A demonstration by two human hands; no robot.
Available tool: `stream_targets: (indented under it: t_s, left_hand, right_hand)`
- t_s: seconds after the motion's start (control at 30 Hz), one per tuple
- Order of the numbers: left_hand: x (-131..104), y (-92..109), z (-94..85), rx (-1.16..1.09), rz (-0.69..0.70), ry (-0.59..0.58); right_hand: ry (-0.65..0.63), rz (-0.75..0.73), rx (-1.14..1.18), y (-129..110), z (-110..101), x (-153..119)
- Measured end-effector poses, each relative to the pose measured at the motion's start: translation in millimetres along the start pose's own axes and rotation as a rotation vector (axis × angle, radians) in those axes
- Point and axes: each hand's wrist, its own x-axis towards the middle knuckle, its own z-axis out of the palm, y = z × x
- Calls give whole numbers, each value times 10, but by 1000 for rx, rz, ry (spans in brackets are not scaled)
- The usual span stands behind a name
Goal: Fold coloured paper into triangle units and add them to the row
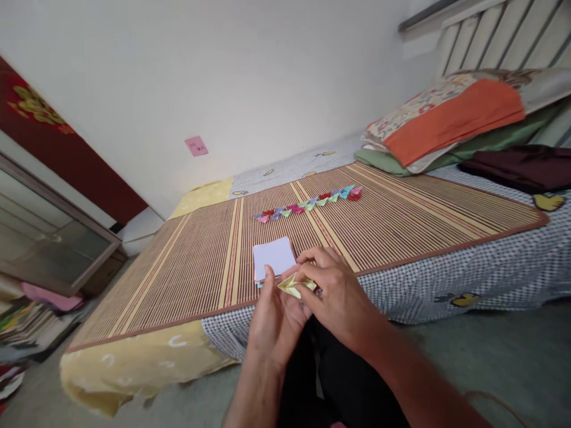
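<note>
A small folded piece of pale yellow paper (292,287) is pinched between the thumb and fingers of my right hand (334,291). Under it lies my left hand (279,318), palm up with the thumb raised and the fingers spread, partly hidden behind the paper and my right hand. Just beyond my hands, a stack of square paper sheets (273,257) with a pale lilac one on top rests on the striped mat (200,255). Farther back, several small folded paper pieces (307,206) in red, pink, green, blue and purple form a long row.
Folded bedding (455,122) in orange, green and floral cloth is piled at the back right, beside a dark folded cloth (517,166). A radiator (504,35) stands behind it. At the left are a glass-fronted cabinet (49,238) and stacked papers (27,327).
</note>
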Motion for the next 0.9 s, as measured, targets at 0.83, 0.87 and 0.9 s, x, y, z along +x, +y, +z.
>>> stream_targets:
  t_s: [0.83, 0.87, 0.9]
  left_hand:
    - [50, -155, -18, 502, 302, 247]
    - [51, -159, -20, 507, 309, 244]
    - [54, -166, -23, 507, 310, 240]
  right_hand:
    - [-6, -82, -77, 103, 21, -33]
    - [-5, -77, -78, 99, 22, -31]
    - [-7, -78, -78, 94, 21, -31]
